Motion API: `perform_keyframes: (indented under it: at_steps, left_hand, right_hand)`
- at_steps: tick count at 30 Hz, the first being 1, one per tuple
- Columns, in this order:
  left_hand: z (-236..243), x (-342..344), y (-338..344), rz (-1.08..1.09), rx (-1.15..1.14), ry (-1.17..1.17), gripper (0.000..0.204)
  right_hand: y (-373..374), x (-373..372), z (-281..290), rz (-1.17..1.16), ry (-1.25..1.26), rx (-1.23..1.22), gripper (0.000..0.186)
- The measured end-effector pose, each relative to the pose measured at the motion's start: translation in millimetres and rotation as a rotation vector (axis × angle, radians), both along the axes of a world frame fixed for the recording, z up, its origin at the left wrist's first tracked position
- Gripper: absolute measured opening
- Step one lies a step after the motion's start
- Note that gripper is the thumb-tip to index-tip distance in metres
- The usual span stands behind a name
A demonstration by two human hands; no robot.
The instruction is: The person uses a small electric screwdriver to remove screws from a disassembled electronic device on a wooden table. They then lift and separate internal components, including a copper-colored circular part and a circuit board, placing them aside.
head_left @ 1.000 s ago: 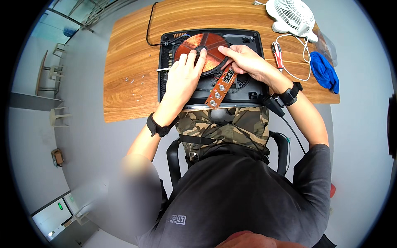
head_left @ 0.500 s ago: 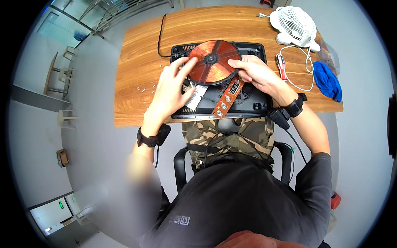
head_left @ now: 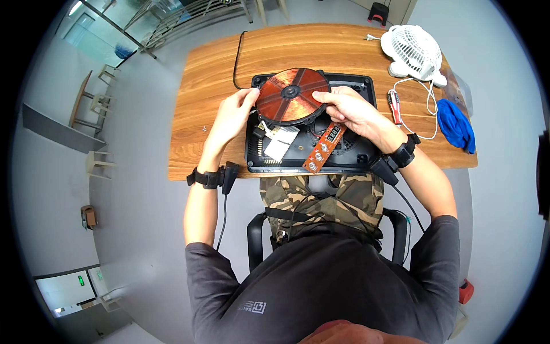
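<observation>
A round copper induction coil (head_left: 282, 105) on a black frame is held tilted above an open black cooktop housing (head_left: 292, 160). My right hand (head_left: 350, 110) grips the coil's right edge, thumb on top and fingers beneath. At its left edge, my left hand (head_left: 237, 109) pinches the rim between thumb and fingers. Below the coil lie a pale metal heat sink (head_left: 281, 146) and an orange control board (head_left: 322, 150) with a digit display and round buttons, slanting across the housing. What sits directly under the coil is hidden.
On the wooden table (head_left: 200, 132), a red-and-black screwdriver (head_left: 395, 106) lies right of the housing. Beyond are a white fan (head_left: 413, 51) with its cable and a blue cloth (head_left: 456, 126). A few small screws (head_left: 204, 128) lie left; a black power cord (head_left: 235, 60) runs behind.
My left hand has moved from above the coil to its left rim and closed on it. The coil tilts more, uncovering more of the heat sink. The whole view has shifted slightly.
</observation>
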State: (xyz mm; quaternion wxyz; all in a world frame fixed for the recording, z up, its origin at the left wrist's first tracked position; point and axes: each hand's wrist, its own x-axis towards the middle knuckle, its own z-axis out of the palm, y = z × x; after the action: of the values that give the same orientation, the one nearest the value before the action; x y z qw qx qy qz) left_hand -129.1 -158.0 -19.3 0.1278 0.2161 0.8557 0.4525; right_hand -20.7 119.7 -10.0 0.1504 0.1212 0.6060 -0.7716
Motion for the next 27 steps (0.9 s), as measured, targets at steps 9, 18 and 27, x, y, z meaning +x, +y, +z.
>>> perform_keyframes:
  at_steps: [9, 18, 27]
  left_hand:
    - [-19, -23, 18, -0.013, 0.240, -0.356, 0.028]
    - [-14, -10, 14, -0.051, 0.381, -0.424, 0.025]
    - [-29, -16, -7, 0.054, 0.432, -0.340, 0.026]
  right_hand:
    - [9, -2, -13, 0.086, 0.024, 0.065, 0.026]
    - [23, 13, -8, 0.225, 0.026, 0.271, 0.037]
    - [48, 46, -2, 0.620, 0.761, 1.208, 0.045]
